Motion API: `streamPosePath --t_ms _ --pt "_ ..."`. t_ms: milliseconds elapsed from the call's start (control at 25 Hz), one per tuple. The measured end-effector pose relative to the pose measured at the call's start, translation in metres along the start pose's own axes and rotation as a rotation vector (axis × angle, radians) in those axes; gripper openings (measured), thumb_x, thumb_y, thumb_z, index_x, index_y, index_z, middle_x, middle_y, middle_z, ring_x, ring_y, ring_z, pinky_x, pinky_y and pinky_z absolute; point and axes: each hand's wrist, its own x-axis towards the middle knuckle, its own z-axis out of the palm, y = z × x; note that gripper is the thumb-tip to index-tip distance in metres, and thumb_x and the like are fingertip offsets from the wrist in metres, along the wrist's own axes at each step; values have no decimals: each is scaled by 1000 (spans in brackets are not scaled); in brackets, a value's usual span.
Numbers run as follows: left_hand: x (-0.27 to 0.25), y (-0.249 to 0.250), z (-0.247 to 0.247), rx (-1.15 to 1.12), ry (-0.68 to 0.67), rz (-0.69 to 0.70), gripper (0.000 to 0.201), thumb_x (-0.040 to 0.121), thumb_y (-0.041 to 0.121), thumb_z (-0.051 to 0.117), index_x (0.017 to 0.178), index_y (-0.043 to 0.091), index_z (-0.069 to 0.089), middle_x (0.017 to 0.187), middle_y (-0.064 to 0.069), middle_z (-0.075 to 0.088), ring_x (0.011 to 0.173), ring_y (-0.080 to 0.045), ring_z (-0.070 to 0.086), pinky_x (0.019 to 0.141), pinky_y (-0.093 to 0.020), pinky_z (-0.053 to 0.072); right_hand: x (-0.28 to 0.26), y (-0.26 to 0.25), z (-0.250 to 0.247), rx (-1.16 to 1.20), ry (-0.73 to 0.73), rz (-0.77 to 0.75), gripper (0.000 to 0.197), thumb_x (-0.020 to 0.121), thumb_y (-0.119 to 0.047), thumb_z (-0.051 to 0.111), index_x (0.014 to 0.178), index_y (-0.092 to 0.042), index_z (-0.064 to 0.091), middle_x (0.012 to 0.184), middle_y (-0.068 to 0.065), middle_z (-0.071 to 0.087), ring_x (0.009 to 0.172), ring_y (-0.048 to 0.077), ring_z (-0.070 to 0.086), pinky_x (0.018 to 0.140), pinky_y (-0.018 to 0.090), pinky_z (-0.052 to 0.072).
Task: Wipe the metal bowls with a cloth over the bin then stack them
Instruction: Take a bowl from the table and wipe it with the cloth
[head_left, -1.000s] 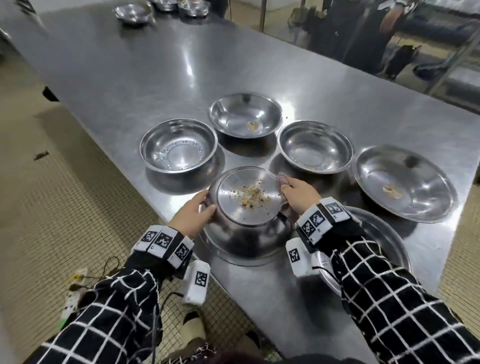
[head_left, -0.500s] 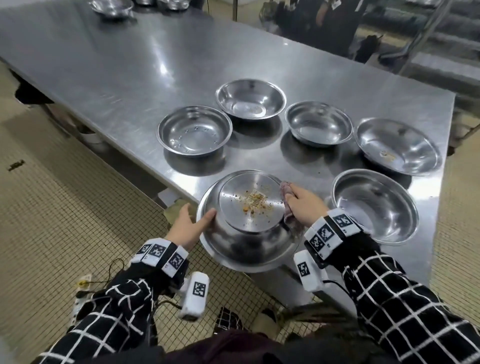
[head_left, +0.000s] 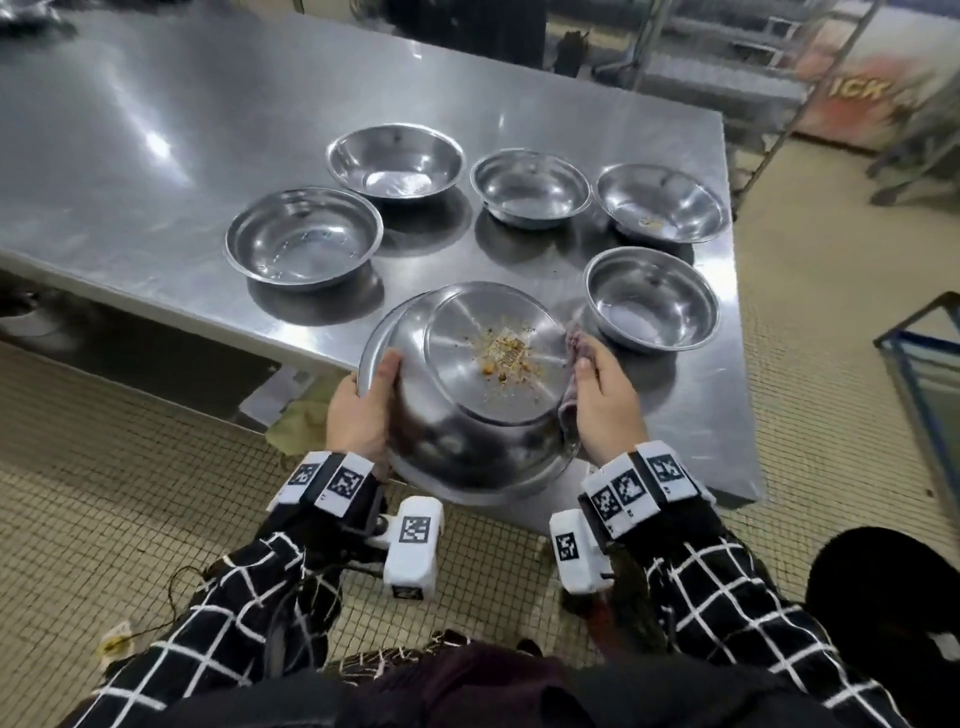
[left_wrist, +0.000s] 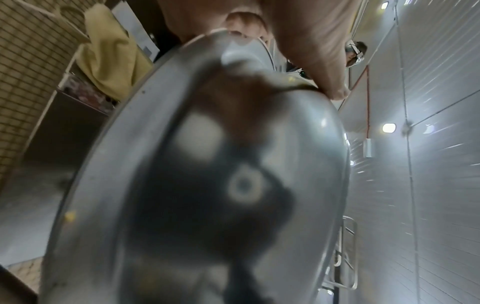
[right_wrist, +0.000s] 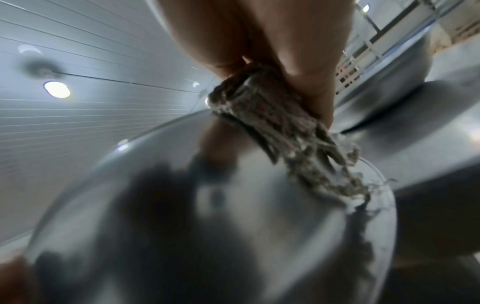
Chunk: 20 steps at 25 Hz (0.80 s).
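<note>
The big shiny table (head_left: 156, 156) fills the top left of the head view, with five bowls sitting open side up on it. In the middle, off the table's near edge, the big bowl (head_left: 457, 415) is held upside down and tipped, probably so the crumbs (head_left: 506, 353) on its bottom can be wiped off. The left hand (head_left: 361, 410) curls round its rim, and the right hand (head_left: 608, 400) pinches the cloth (head_left: 574, 364) against its side, ready to rub.
</note>
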Motion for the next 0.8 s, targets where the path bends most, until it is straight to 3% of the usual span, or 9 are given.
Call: streamPosePath --t_ms 80,160,240,320,440,520,600,720,800 --pt "-11 17 16 6 -90 3 81 50 81 52 95 13 56 98 -8 65 92 -27 63 83 -40 52 -6 -1 -25 -12 87 -31 37 102 -25 35 138 -22 45 116 -16 51 101 -1 50 80 1 31" --pt "-19 30 46 20 -172 35 70 65 76 52 91 12 58 94 -9 65 88 -26 64 77 -38 54 -11 1 -59 -23 197 -42 36 102 -26 35 137 -23 46 110 -17 51 86 -7 49 68 -4 31" --pt "-24 39 69 1 -208 58 57 78 67 54 88 11 62 91 -9 68 86 -24 66 79 -38 55 -11 7 -84 -40 255 -56 36 102 -26 35 136 -24 47 108 -17 51 80 -12 48 71 -3 34" --pt "-32 42 108 78 -299 82 66 71 74 55 91 11 66 94 -9 70 91 -26 67 84 -38 54 -14 20 -122 -25 340 -44 35 102 -26 36 135 -25 48 113 -15 55 90 -10 52 83 12 39" --pt "-45 40 168 89 -406 75 104 38 95 56 100 12 69 104 -10 71 99 -28 66 94 -43 50 -17 44 -179 -5 454 -7 35 101 -28 37 133 -25 50 123 -8 58 111 9 54 98 28 41" --pt "-47 31 204 102 -448 71 107 34 96 56 101 13 69 108 -10 70 101 -26 66 98 -43 48 -19 56 -209 -6 492 17 35 101 -28 38 133 -24 51 122 -7 58 109 9 53 95 25 40" --pt "-57 23 246 96 -503 42 96 36 93 60 96 18 67 105 -8 71 100 -25 66 97 -43 49 -23 69 -247 -7 512 34 34 102 -28 37 132 -22 51 115 -8 57 103 7 51 87 21 36" --pt "-71 9 300 45 -547 -34 110 36 90 66 112 11 65 105 -8 72 99 -27 68 96 -43 50 -20 93 -298 -18 523 49 33 102 -29 36 130 -23 52 108 -11 56 97 7 51 82 21 36" --pt "-78 0 333 23 -565 -66 111 36 88 67 115 9 65 104 -8 73 98 -25 69 94 -41 51 -12 111 -329 -26 520 51 32 102 -29 37 129 -23 53 106 -12 56 94 7 52 73 18 37"
